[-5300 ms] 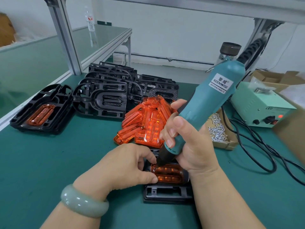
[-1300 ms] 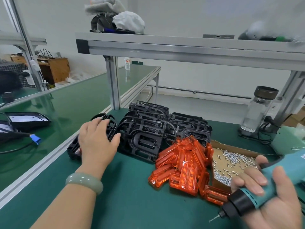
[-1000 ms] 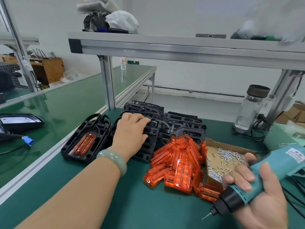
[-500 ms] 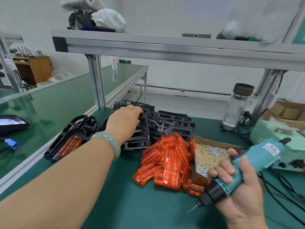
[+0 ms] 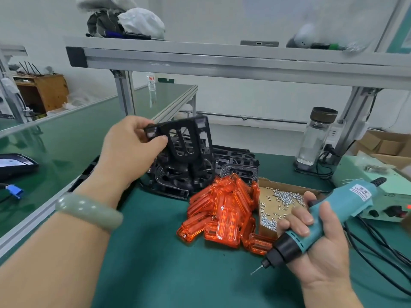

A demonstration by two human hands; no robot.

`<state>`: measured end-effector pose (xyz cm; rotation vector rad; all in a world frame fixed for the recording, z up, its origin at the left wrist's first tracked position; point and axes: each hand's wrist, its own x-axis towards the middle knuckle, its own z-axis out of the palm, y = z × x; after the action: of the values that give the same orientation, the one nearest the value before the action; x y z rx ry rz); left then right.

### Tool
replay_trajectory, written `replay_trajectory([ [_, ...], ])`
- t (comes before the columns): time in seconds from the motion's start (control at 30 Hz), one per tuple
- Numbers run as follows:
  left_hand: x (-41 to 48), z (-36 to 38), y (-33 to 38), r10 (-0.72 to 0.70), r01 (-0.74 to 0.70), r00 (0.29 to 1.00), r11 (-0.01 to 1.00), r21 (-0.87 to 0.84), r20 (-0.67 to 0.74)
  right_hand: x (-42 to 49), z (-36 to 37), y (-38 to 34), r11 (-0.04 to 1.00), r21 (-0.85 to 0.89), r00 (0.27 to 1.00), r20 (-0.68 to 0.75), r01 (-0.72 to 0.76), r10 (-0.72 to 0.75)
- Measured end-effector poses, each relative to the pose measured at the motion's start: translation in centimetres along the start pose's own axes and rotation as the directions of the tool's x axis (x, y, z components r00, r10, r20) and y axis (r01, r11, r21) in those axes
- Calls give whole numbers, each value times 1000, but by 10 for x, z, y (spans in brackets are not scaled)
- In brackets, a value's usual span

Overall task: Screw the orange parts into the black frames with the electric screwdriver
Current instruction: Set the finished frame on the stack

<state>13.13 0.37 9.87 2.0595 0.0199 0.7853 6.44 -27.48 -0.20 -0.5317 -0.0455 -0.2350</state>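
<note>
The left forearm is covering most of a dark piece (image 5: 87,174) at the bench edge, and its kind cannot be made out. The stack of black frames (image 5: 235,165) is lying at the back of the green mat (image 5: 155,274), partly hidden behind the raised frame and the left hand. The box of screws (image 5: 281,202) is being screened on its left by the orange parts (image 5: 222,210) and at its near corner by the right hand's fingers. Items on the overhead shelf (image 5: 222,61) are showing blurred. The cables are running out of view at the right edge.

The left hand (image 5: 131,150), with a pale bracelet (image 5: 89,210) on its wrist, is reaching forward and pinching one black frame (image 5: 184,141) by its left corner between thumb and curled fingers, holding it tilted in the air above the stack. The right hand (image 5: 318,252) is lying palm up at the lower right, fingers and thumb wrapping the barrel of the electric screwdriver (image 5: 333,210). The bit is pointing down and left over the mat, just beside the orange parts, which are lying heaped between the stack and the box.
</note>
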Motion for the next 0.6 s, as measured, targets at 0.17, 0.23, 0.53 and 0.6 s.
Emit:
replay_trajectory([
  [0.17,-52,-12,-4,-253,320,942,873,-368,218,-1,1,-3,1000,6,1000,3,4,-4],
  [0.23,-76,-13,-6,-303,405,908,812,-420,291,-1,1,-6,1000,29,1000,11,2,-2],
  [0.53,-161,-6,-16,-520,726,688,506,-466,506,-2,-5,-14,993,114,1000,21,9,-11],
  [0.6,-172,-6,-21,-556,752,659,473,-459,506,-2,-6,-15,994,111,1000,24,12,-15],
])
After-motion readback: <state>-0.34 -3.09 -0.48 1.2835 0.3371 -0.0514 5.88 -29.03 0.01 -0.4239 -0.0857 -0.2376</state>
